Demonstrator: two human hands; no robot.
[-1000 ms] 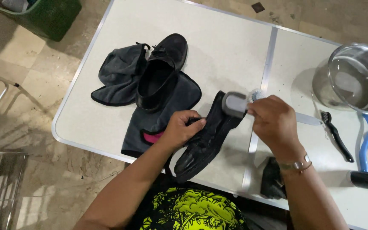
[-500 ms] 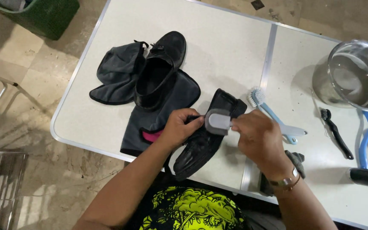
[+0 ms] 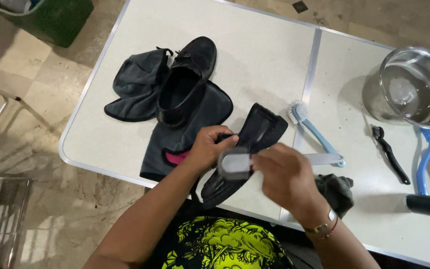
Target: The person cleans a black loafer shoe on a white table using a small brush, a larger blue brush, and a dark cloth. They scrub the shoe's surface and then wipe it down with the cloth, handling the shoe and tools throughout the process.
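- My left hand (image 3: 210, 148) grips the near shoe (image 3: 247, 149) by its side, fingers wrapped over the edge, pinning it to the table (image 3: 255, 55).
- My right hand (image 3: 284, 177) is closed around a grey block (image 3: 235, 164), pressed against that shoe's middle.
- The shoe lies tilted across the table's front edge, toe toward me.
- A second black shoe (image 3: 185, 82) sits on dark cloths (image 3: 140, 87) further back, well apart from my hands.
- A pale-blue brush (image 3: 314, 137) lies just right of the held shoe; a small black brush (image 3: 389, 152) and a steel bowl (image 3: 414, 87) sit further right.
- A dark rag (image 3: 337, 192) lies beside my right wrist.
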